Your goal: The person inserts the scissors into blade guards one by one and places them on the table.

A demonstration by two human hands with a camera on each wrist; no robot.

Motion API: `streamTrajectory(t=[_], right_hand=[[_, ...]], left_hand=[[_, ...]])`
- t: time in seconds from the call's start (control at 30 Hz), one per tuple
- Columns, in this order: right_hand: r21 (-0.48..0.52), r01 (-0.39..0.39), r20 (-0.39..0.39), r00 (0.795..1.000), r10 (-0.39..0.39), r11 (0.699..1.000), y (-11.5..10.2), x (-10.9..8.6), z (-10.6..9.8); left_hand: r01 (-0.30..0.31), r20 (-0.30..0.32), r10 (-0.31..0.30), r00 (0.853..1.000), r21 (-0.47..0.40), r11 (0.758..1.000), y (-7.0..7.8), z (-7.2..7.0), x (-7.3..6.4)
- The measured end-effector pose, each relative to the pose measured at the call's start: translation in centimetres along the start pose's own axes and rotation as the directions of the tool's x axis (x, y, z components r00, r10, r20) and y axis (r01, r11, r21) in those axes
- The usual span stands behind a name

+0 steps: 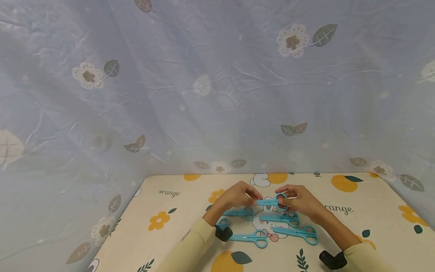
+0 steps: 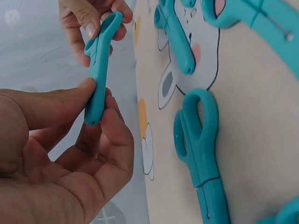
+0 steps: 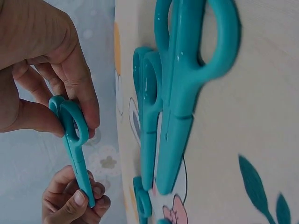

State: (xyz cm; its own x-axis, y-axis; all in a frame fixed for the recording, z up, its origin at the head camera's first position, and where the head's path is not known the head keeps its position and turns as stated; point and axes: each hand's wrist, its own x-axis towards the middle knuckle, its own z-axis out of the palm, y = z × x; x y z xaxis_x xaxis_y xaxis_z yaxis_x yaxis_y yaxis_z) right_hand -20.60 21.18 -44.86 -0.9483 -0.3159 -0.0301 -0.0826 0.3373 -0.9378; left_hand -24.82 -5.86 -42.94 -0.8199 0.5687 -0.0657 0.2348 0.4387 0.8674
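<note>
A pair of turquoise scissors (image 1: 267,203) is held above the table between both hands. My left hand (image 1: 238,195) pinches the tip of its covered blades between thumb and fingers. At the other end, my right hand (image 1: 301,201) grips the finger loops. In the right wrist view the held scissors (image 3: 79,161) slant downward with the blades together in their cover. Below the hands lie several more turquoise scissors, among them one pair (image 1: 295,232) nearest the right forearm and another (image 1: 249,238) beside the left wrist.
A cream tablecloth (image 1: 183,234) printed with oranges, flowers and a rabbit covers the table. Pale blue patterned sheeting (image 1: 217,124) hangs behind it and along the left side. Two scissors on the right lie close together, and the left forearm partly hides another pair (image 1: 223,223).
</note>
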Motion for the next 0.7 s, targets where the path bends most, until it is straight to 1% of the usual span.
streamTrajectory(t=[0.1, 0.27, 0.47, 0.7], right_hand=[[-0.013, -0.003, -0.013, 1.0, 0.003, 1.0, 0.2, 0.5, -0.2], [-0.063, -0.009, -0.041, 0.999, 0.007, 0.998, 0.6, 1.2, -0.1], [-0.108, -0.013, -0.063, 0.998, 0.007, 0.994, 0.9, 2.3, 0.5], [-0.176, -0.002, -0.075, 0.997, -0.012, 0.984, 0.9, 3.1, 1.1]], left_hand=[[0.005, -0.012, -0.005, 1.0, 0.013, 1.0, -0.3, -0.2, 0.6], [0.031, -0.022, -0.031, 0.999, -0.006, 0.999, -0.8, -0.7, 1.2], [0.031, -0.028, -0.031, 0.999, -0.026, 0.999, -1.7, -1.2, 1.5], [0.034, -0.051, -0.034, 0.998, -0.002, 0.999, -2.6, -1.7, 1.5]])
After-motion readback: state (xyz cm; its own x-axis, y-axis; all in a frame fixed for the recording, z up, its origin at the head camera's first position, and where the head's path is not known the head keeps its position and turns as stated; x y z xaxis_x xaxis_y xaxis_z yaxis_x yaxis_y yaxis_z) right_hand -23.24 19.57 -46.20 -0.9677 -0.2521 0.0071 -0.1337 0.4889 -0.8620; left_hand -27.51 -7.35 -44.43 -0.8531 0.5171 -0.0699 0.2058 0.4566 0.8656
